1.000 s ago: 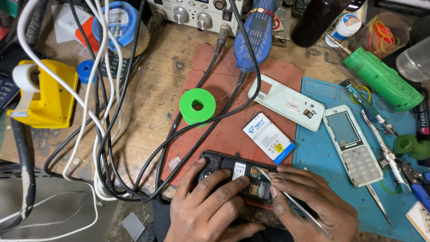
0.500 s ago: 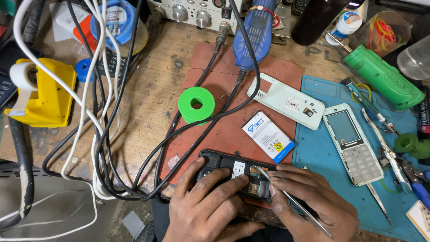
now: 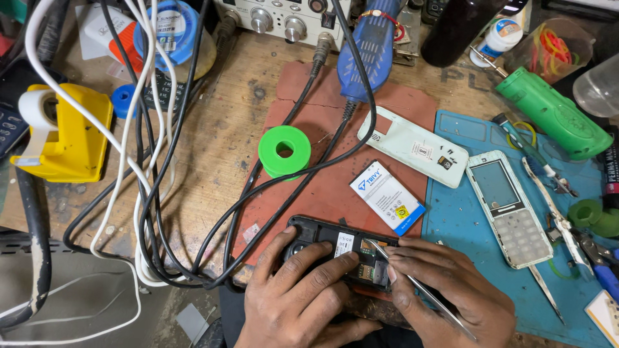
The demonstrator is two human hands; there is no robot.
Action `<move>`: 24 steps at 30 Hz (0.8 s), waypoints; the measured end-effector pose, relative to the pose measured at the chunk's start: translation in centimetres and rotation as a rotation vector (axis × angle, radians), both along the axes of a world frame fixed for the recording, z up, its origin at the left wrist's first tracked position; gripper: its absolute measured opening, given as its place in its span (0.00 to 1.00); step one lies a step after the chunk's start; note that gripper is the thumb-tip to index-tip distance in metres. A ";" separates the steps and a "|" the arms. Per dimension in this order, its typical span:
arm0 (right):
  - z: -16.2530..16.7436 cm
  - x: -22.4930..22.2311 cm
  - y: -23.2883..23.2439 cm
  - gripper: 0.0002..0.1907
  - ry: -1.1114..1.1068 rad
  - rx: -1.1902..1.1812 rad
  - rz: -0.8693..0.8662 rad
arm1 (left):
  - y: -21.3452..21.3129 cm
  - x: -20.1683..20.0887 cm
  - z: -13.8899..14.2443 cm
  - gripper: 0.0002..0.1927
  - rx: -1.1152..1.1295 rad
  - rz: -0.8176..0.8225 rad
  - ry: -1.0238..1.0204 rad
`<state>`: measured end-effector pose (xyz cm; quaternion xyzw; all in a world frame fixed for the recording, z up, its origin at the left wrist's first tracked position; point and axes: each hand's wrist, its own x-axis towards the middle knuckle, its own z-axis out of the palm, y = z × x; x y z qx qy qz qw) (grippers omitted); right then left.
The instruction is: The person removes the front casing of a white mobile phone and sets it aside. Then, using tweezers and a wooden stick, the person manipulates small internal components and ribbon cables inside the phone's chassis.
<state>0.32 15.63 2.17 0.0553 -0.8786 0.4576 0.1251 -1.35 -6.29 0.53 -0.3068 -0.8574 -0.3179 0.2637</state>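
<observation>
The opened black phone (image 3: 335, 254) is pinned to the surface (image 3: 213, 148) by the left hand (image 3: 303, 299), fingers closed over its lower edge. Metal tweezers (image 3: 419, 290) are pinched in the right hand (image 3: 445, 293), tips touching the phone's interior. Just beyond the grip lies a white-blue battery (image 3: 387, 198).

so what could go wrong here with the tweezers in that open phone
The tweezers in the right hand have metal tips on the open phone; a slip could scratch or bridge contacts. The left hand alone steadies the phone, so it might shift. Black cables lie close by and could snag.
</observation>
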 end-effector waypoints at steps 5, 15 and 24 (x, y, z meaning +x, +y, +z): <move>0.0 -0.2 0.3 0.14 -0.010 -0.015 0.008 | -0.1 -0.1 -0.3 0.26 -0.004 -0.005 0.004; -0.4 0.0 0.2 0.13 0.026 -0.023 0.005 | -0.1 0.1 -0.4 0.26 -0.004 0.003 -0.003; -0.1 -0.2 0.3 0.12 0.052 -0.027 0.031 | -0.1 0.1 -0.3 0.25 -0.001 0.003 -0.030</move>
